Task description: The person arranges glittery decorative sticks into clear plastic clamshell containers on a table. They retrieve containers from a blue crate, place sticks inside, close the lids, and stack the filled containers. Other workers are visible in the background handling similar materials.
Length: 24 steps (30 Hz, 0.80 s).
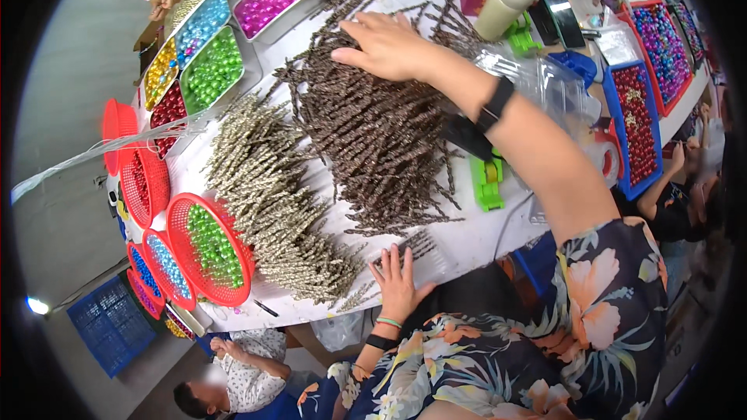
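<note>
A big heap of brown, glittery, twig-like strands [373,140] covers the middle of the white table. My right hand [389,47] reaches across to its far end and lies on the strands, fingers stretched out and thumb apart. Next to this heap, on its left, is a long pile of pale gold glittery strands [268,202]. At the table's near edge my left hand [398,284] has its fingers spread, beside a see-through plastic tray [436,253] with a few brown strands in it. Neither hand grips anything that I can see.
Red baskets [243,280] and metal trays [257,70] of coloured beads stand on the left. A cream bottle [506,6], green tape dispensers [488,184] and plastic boxes [545,82] are on the right, beyond them a blue bead tray [652,171]. Other people sit around the table.
</note>
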Tool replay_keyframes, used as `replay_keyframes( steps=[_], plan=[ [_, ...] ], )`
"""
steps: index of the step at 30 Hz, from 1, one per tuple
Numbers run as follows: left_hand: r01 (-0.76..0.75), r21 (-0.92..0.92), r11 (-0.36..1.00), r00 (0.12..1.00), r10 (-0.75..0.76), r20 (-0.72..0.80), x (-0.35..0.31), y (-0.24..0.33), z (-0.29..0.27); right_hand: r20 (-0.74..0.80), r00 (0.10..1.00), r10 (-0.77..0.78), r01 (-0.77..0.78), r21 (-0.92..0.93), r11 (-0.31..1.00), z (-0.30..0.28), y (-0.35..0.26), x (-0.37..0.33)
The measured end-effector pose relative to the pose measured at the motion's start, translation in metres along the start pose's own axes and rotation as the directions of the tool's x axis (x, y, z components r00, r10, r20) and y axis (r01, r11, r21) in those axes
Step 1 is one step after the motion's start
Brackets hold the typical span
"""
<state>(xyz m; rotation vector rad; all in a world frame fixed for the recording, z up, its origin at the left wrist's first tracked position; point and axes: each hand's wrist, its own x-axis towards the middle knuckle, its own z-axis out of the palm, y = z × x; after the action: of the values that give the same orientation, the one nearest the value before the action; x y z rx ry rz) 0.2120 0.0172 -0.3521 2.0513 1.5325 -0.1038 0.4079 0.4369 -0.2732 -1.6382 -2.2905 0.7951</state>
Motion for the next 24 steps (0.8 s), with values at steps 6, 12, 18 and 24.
replay_keyframes(
  steps=[6,12,18,24],
  plan=[
    [0.013,-0.018,1.000,1.000,-0.013,-0.027,-0.006,0.004,0.028,0.263,0.960,0.091,-0.047,-0.171,0.984,0.059,0.002,0.101],
    [0.013,-0.066,0.998,0.999,-0.015,-0.037,-0.002,-0.006,0.053,0.447,0.887,0.120,0.006,-0.271,0.963,0.081,0.010,0.111],
    [0.011,-0.076,0.997,0.999,-0.015,-0.045,-0.006,-0.005,0.053,0.462,0.878,0.127,0.014,-0.290,0.957,0.085,0.000,0.085],
    [-0.048,-0.057,0.997,0.996,0.043,-0.082,-0.007,-0.012,0.062,0.466,0.878,0.107,0.025,-0.268,0.963,0.096,-0.004,0.051]
  ],
)
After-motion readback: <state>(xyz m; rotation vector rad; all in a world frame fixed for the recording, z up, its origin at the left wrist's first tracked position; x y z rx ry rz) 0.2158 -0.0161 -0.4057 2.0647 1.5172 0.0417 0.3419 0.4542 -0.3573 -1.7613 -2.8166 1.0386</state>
